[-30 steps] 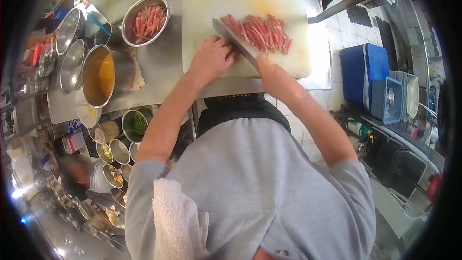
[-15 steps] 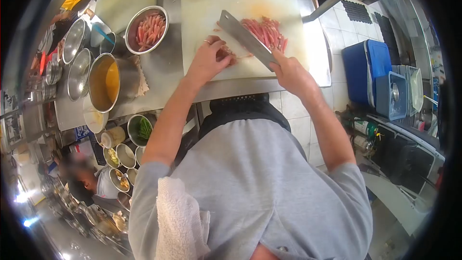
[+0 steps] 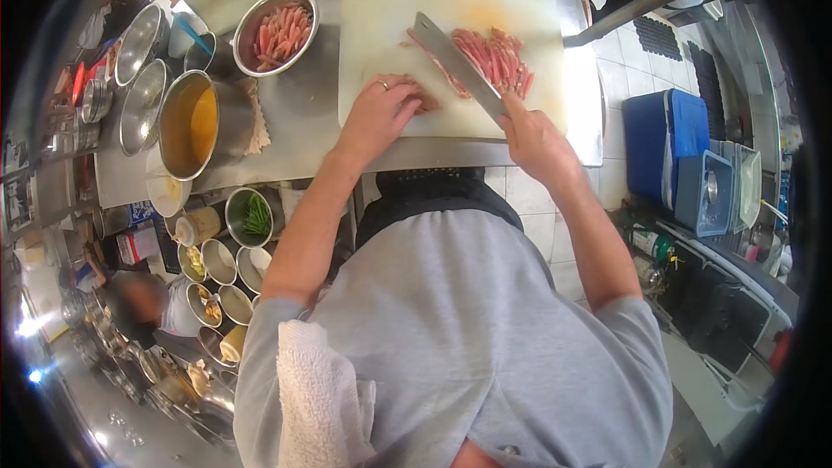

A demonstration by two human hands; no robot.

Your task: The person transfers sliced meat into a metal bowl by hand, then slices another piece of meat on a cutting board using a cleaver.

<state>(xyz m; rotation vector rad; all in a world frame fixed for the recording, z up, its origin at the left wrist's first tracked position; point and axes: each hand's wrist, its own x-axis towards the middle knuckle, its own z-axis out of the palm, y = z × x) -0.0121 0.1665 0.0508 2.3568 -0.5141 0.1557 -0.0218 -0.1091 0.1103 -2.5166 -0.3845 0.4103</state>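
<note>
A cleaver [image 3: 464, 65] is in my right hand [image 3: 539, 140], its handle gripped and its blade slanting up and left over the white cutting board [image 3: 373, 17]. To the right of the blade lies a pile of sliced reddish meat strips [image 3: 498, 56]. A thin strip of the meat runs along the blade's left side. My left hand [image 3: 381, 113] rests near the board's front left, fingers bent over a small piece of meat [image 3: 427, 103] that they partly hide. A steel bowl [image 3: 245, 48] of cut meat strips stands left of the board.
A large pot [image 3: 165, 134] with orange contents stands on the steel counter [image 3: 303, 113], beside several steel bowls. Below it are containers of green vegetables [image 3: 257, 215] and other food. A person [image 3: 178, 303] is at the lower left. A blue cooler [image 3: 650, 143] stands on the right.
The view has shifted, so the board sits a little further right. My left hand has drawn slightly left, away from the blade, its fingers lying flatter. More of the meat strip shows beside the cleaver.
</note>
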